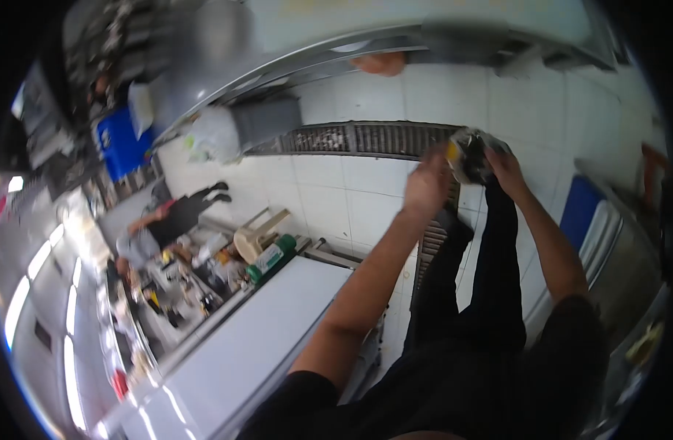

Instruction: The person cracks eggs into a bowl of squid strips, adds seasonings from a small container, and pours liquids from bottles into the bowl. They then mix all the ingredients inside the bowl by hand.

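Observation:
Over the floor drain, out in front of my legs, my two hands hold a crumpled bundle (pixel 471 155) between them. It looks like a plastic bag, dark in the middle with a pale edge and a yellow patch on its left; blur hides what it contains. My left hand (pixel 427 183) is at the bundle's left side, its fingers smeared by motion. On the right side, my right hand (pixel 504 167) has its fingers closed on the bundle's edge.
A slatted metal drain (pixel 351 139) crosses the white tiled floor (pixel 314 191). A white worktop (pixel 256 323) bears a green container (pixel 270 258) at its end. Beyond are a blue crate (pixel 122 143) and another person (pixel 164 220). A grey bin (pixel 267 121) stands by a clear plastic bag (pixel 218 134).

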The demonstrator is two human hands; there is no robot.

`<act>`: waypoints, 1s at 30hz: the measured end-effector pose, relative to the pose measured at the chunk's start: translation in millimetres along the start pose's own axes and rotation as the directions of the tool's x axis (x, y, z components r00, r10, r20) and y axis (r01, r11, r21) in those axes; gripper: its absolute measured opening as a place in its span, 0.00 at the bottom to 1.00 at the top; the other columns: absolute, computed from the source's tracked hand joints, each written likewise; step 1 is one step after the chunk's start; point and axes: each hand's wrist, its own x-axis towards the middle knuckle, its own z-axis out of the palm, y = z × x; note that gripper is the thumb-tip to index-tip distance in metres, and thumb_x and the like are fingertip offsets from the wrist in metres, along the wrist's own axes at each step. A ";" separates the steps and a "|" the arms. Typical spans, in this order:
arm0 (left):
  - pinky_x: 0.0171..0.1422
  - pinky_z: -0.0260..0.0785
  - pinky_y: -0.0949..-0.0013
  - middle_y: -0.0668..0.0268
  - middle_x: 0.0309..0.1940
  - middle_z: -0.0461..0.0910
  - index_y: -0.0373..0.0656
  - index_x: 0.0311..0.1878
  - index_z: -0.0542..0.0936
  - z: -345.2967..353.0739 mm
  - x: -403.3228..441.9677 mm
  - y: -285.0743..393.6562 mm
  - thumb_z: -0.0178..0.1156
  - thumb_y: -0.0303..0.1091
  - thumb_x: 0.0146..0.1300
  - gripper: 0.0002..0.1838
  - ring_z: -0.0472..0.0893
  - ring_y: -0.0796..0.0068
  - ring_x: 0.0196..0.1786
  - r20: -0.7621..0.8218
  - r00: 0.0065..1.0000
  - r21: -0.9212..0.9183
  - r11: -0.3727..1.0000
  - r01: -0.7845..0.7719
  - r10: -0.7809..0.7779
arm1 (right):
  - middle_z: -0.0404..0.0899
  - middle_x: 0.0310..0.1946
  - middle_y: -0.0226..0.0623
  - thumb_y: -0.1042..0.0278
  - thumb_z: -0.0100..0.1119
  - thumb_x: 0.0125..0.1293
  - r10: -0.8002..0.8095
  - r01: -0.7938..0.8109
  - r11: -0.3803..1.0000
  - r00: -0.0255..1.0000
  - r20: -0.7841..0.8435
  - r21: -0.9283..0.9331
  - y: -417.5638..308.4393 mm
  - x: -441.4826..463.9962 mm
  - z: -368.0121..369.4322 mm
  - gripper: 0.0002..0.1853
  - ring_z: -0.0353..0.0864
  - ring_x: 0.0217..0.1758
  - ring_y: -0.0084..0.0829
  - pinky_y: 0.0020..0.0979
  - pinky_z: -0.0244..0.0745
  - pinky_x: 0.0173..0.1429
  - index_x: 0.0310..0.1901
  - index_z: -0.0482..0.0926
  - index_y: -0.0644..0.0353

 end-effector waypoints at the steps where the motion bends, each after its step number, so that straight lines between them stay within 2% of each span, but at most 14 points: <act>1: 0.60 0.77 0.54 0.50 0.62 0.77 0.44 0.72 0.68 -7.9 6.2 8.9 0.66 0.30 0.63 0.34 0.80 0.51 0.59 0.060 0.993 0.027 0.995 0.097 -0.099 | 0.75 0.22 0.35 0.40 0.52 0.76 0.067 -0.068 0.997 0.997 -0.024 -0.046 0.6 14.7 6.2 0.30 0.73 0.29 0.26 0.35 0.69 0.38 0.30 0.79 0.64; 3: 0.62 0.75 0.54 0.50 0.64 0.75 0.44 0.74 0.66 0.1 2.3 -1.1 0.67 0.33 0.64 0.35 0.79 0.51 0.62 0.143 0.963 0.082 0.972 0.220 -0.230 | 0.80 0.28 0.44 0.35 0.50 0.74 0.335 -0.326 0.937 0.941 0.056 -0.130 0.9 47.4 13.1 0.32 0.78 0.33 0.39 0.40 0.72 0.45 0.35 0.82 0.63; 6: 0.69 0.70 0.54 0.50 0.64 0.76 0.44 0.75 0.65 17.1 -45.3 -45.4 0.66 0.41 0.66 0.37 0.77 0.49 0.65 0.286 0.905 0.127 0.948 0.290 -0.315 | 0.82 0.34 0.46 0.38 0.56 0.72 0.153 -0.153 0.986 0.988 0.009 0.060 9.2 86.1 40.9 0.28 0.81 0.39 0.42 0.41 0.73 0.50 0.43 0.82 0.63; 7: 0.70 0.69 0.54 0.50 0.64 0.76 0.45 0.75 0.65 22.3 -68.6 -57.3 0.65 0.43 0.66 0.37 0.76 0.49 0.66 0.335 0.896 0.081 0.956 0.281 -0.292 | 0.83 0.39 0.45 0.43 0.59 0.71 0.124 -0.116 0.987 0.990 -0.065 0.111 30.8 107.9 52.9 0.26 0.82 0.42 0.41 0.41 0.74 0.51 0.50 0.81 0.63; 10: 0.69 0.69 0.52 0.49 0.64 0.76 0.46 0.75 0.65 20.4 -124.5 -56.3 0.64 0.43 0.67 0.35 0.75 0.47 0.66 0.384 0.857 0.022 0.931 0.363 -0.344 | 0.82 0.45 0.33 0.46 0.64 0.69 0.088 -0.078 0.995 0.984 -0.157 0.064 26.4 165.4 59.7 0.26 0.78 0.46 0.25 0.31 0.73 0.50 0.57 0.80 0.60; 12: 0.71 0.67 0.49 0.45 0.66 0.74 0.45 0.76 0.63 26.8 -170.4 -72.2 0.63 0.47 0.67 0.38 0.72 0.42 0.69 0.402 0.824 0.064 0.910 0.409 -0.398 | 0.82 0.49 0.33 0.48 0.66 0.68 0.293 -0.265 0.944 0.947 -0.134 0.195 14.5 203.3 63.7 0.28 0.78 0.49 0.26 0.31 0.73 0.52 0.61 0.78 0.61; 14: 0.72 0.66 0.48 0.43 0.66 0.73 0.45 0.77 0.60 32.9 -211.2 -91.8 0.63 0.49 0.66 0.41 0.72 0.40 0.69 0.446 0.743 0.143 0.859 0.491 -0.499 | 0.82 0.51 0.33 0.50 0.68 0.67 0.148 -0.117 0.961 0.983 -0.107 0.252 24.0 241.0 63.8 0.30 0.78 0.49 0.28 0.33 0.73 0.54 0.63 0.76 0.63; 18: 0.71 0.67 0.49 0.45 0.63 0.75 0.47 0.73 0.69 17.1 -220.3 -98.1 0.62 0.47 0.66 0.34 0.75 0.42 0.66 0.557 0.533 0.240 0.738 0.631 -0.637 | 0.82 0.54 0.40 0.52 0.64 0.70 -0.095 0.134 0.969 0.977 -0.191 0.205 5.4 279.7 69.9 0.29 0.79 0.57 0.35 0.35 0.70 0.65 0.64 0.75 0.64; 21: 0.68 0.71 0.52 0.46 0.60 0.78 0.46 0.70 0.72 6.4 -196.2 -102.9 0.63 0.44 0.66 0.31 0.78 0.43 0.62 0.504 0.641 0.162 0.792 0.588 -0.579 | 0.74 0.66 0.44 0.50 0.65 0.70 -0.208 0.250 0.957 0.946 -0.247 0.150 11.9 301.9 81.3 0.34 0.68 0.71 0.40 0.38 0.60 0.76 0.69 0.71 0.65; 25: 0.66 0.72 0.54 0.48 0.58 0.79 0.46 0.69 0.74 -14.5 -137.9 -95.8 0.63 0.46 0.68 0.28 0.79 0.46 0.61 0.332 0.764 -0.041 0.801 0.598 -0.553 | 0.72 0.68 0.47 0.50 0.63 0.71 -0.264 0.265 0.964 0.934 -0.242 -0.029 45.6 330.2 96.7 0.34 0.67 0.72 0.43 0.38 0.59 0.77 0.70 0.69 0.65; 27: 0.66 0.72 0.54 0.48 0.58 0.79 0.46 0.69 0.74 -38.4 -108.1 -76.7 0.63 0.46 0.69 0.28 0.79 0.48 0.62 0.309 0.763 -0.129 0.769 0.626 -0.569 | 0.71 0.69 0.49 0.50 0.62 0.71 -0.309 0.247 0.919 0.935 -0.174 -0.306 71.7 337.0 93.9 0.34 0.67 0.73 0.44 0.38 0.58 0.77 0.70 0.69 0.65; 28: 0.68 0.71 0.55 0.49 0.60 0.78 0.47 0.69 0.73 -47.4 -101.6 -75.2 0.62 0.47 0.70 0.28 0.78 0.48 0.63 0.297 0.773 -0.123 0.780 0.614 -0.561 | 0.70 0.70 0.49 0.50 0.62 0.71 -0.366 0.264 0.807 0.925 -0.097 -0.528 105.7 343.7 95.2 0.34 0.66 0.73 0.45 0.38 0.58 0.78 0.71 0.68 0.65; 29: 0.69 0.70 0.55 0.50 0.62 0.77 0.47 0.69 0.73 -56.5 -101.8 -72.7 0.61 0.48 0.70 0.28 0.77 0.48 0.65 0.279 0.787 -0.120 0.793 0.598 -0.551 | 0.70 0.70 0.50 0.50 0.61 0.72 -0.492 0.328 0.571 0.871 0.007 -0.753 143.6 351.8 100.3 0.34 0.66 0.74 0.46 0.38 0.57 0.78 0.71 0.68 0.65; 30: 0.71 0.69 0.55 0.50 0.63 0.75 0.47 0.69 0.73 -68.2 -105.4 -70.9 0.60 0.48 0.71 0.28 0.75 0.47 0.66 0.257 0.801 -0.115 0.806 0.581 -0.541 | 0.66 0.73 0.54 0.53 0.57 0.73 -0.153 0.154 0.734 0.986 0.060 -0.661 57.7 297.5 88.4 0.33 0.64 0.76 0.51 0.41 0.58 0.79 0.72 0.66 0.64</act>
